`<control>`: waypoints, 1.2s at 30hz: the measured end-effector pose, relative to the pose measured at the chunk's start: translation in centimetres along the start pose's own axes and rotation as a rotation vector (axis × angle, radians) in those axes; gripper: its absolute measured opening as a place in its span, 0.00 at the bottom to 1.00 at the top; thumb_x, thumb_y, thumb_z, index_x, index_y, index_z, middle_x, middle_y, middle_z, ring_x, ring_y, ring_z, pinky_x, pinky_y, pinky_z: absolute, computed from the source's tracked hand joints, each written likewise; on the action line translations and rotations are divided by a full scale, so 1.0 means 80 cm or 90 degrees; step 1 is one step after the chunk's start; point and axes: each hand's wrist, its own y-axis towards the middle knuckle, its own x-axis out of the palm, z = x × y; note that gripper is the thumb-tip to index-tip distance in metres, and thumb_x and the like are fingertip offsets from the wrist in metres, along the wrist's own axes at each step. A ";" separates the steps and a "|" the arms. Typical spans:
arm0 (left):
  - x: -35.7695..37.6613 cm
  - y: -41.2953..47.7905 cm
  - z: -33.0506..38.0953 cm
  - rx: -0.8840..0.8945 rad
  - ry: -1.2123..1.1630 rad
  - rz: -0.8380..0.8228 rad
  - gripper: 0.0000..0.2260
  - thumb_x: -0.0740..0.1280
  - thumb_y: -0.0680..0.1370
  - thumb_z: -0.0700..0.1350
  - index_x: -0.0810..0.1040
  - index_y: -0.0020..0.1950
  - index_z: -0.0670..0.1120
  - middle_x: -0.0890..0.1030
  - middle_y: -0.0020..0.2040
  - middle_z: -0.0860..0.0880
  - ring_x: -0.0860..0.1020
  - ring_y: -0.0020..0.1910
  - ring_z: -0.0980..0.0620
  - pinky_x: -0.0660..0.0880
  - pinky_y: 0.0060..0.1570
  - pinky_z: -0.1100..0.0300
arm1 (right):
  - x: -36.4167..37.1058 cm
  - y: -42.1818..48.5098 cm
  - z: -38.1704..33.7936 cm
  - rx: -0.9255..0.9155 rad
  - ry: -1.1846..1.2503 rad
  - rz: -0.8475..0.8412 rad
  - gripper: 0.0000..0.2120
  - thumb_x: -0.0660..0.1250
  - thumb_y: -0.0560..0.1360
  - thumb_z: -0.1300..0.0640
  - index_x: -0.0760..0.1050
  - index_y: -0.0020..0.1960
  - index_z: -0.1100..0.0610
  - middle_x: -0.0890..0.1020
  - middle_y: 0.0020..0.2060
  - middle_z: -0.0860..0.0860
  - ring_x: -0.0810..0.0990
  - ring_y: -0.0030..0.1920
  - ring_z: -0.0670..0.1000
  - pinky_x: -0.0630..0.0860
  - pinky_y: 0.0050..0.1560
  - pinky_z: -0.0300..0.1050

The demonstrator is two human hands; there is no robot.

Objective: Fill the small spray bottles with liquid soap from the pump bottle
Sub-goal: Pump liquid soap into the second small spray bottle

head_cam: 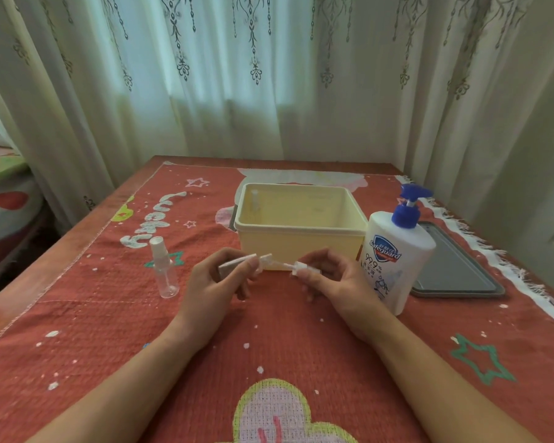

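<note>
Left hand (214,282): bottle (238,262); right hand (336,282): sprayer (300,268).

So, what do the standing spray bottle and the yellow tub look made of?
The standing spray bottle seems clear glossy plastic: the red cloth shows through it. The yellow tub is probably opaque satin plastic: smooth moulded rim, dull sheen.

A home, most likely a bedroom. Sheer embroidered curtains (269,75) hang behind a wooden table (71,238), and what looks like patterned bedding (4,193) shows at the left edge. A fringed red cartoon-print cloth (269,340) covers the table, which carries a household Safeguard hand-soap pump bottle (394,260) and a cream plastic storage tub (301,241).
</note>
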 end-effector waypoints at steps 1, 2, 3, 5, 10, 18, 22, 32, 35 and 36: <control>-0.001 0.000 0.000 0.004 0.007 0.011 0.14 0.71 0.74 0.56 0.82 0.46 0.45 0.82 0.39 0.37 0.77 0.32 0.47 0.76 0.37 0.49 | 0.000 0.000 0.000 0.004 -0.012 0.002 0.09 0.73 0.74 0.63 0.79 0.54 0.59 0.85 0.46 0.62 0.79 0.38 0.55 0.79 0.42 0.48; -0.002 0.000 0.000 0.007 0.014 0.024 0.15 0.71 0.74 0.57 0.82 0.45 0.45 0.81 0.39 0.35 0.76 0.32 0.47 0.76 0.38 0.47 | -0.001 0.001 0.001 0.003 -0.048 0.006 0.09 0.73 0.74 0.61 0.80 0.54 0.57 0.85 0.46 0.59 0.81 0.40 0.53 0.79 0.45 0.48; -0.003 0.000 0.000 0.009 0.017 0.040 0.15 0.70 0.74 0.57 0.81 0.45 0.45 0.80 0.38 0.34 0.76 0.32 0.48 0.75 0.38 0.46 | -0.003 0.001 0.003 -0.006 -0.115 0.013 0.09 0.74 0.74 0.58 0.81 0.53 0.55 0.86 0.46 0.54 0.83 0.43 0.50 0.80 0.48 0.46; -0.003 0.000 0.003 0.014 -0.002 0.080 0.12 0.72 0.75 0.54 0.81 0.45 0.44 0.80 0.38 0.36 0.76 0.32 0.48 0.75 0.38 0.47 | -0.007 0.001 0.004 -0.034 -0.275 0.030 0.07 0.74 0.74 0.53 0.82 0.51 0.50 0.85 0.44 0.46 0.82 0.45 0.43 0.79 0.50 0.39; -0.001 0.001 0.006 0.007 -0.028 0.120 0.08 0.74 0.74 0.43 0.81 0.50 0.42 0.84 0.40 0.48 0.81 0.38 0.52 0.79 0.41 0.58 | -0.002 -0.001 0.004 -0.098 -0.492 -0.019 0.06 0.72 0.75 0.52 0.80 0.51 0.49 0.81 0.46 0.42 0.78 0.47 0.39 0.73 0.48 0.33; 0.006 -0.005 0.007 0.002 -0.073 0.083 0.13 0.77 0.68 0.43 0.78 0.50 0.44 0.86 0.47 0.46 0.85 0.49 0.48 0.81 0.49 0.58 | 0.015 0.000 0.012 -0.171 -0.546 -0.057 0.14 0.71 0.74 0.54 0.78 0.59 0.52 0.78 0.53 0.45 0.75 0.56 0.43 0.70 0.58 0.36; 0.016 -0.011 0.015 0.009 -0.077 0.086 0.14 0.75 0.69 0.43 0.77 0.51 0.41 0.87 0.47 0.47 0.85 0.49 0.48 0.82 0.47 0.61 | 0.013 -0.007 -0.006 -0.244 -0.481 0.065 0.11 0.68 0.78 0.56 0.78 0.60 0.52 0.81 0.52 0.44 0.78 0.55 0.40 0.75 0.58 0.38; 0.112 0.006 0.055 0.052 -0.138 0.034 0.12 0.73 0.72 0.46 0.79 0.53 0.44 0.86 0.46 0.45 0.85 0.45 0.49 0.80 0.42 0.62 | -0.011 -0.005 -0.111 -0.476 -0.589 0.309 0.16 0.55 0.82 0.47 0.78 0.50 0.54 0.70 0.26 0.43 0.71 0.25 0.47 0.70 0.27 0.46; 0.146 0.018 0.070 0.073 -0.156 0.046 0.16 0.73 0.71 0.48 0.78 0.55 0.41 0.85 0.49 0.42 0.84 0.46 0.49 0.79 0.42 0.62 | -0.025 0.005 -0.144 -0.519 -0.649 0.334 0.11 0.60 0.79 0.52 0.79 0.45 0.55 0.72 0.28 0.46 0.73 0.31 0.49 0.71 0.33 0.47; 0.157 0.021 0.072 0.081 -0.153 0.044 0.15 0.73 0.72 0.47 0.78 0.55 0.42 0.84 0.49 0.42 0.84 0.46 0.48 0.80 0.43 0.60 | -0.036 0.008 -0.152 -0.524 -0.651 0.326 0.09 0.62 0.79 0.53 0.79 0.45 0.55 0.75 0.30 0.46 0.74 0.34 0.49 0.72 0.36 0.47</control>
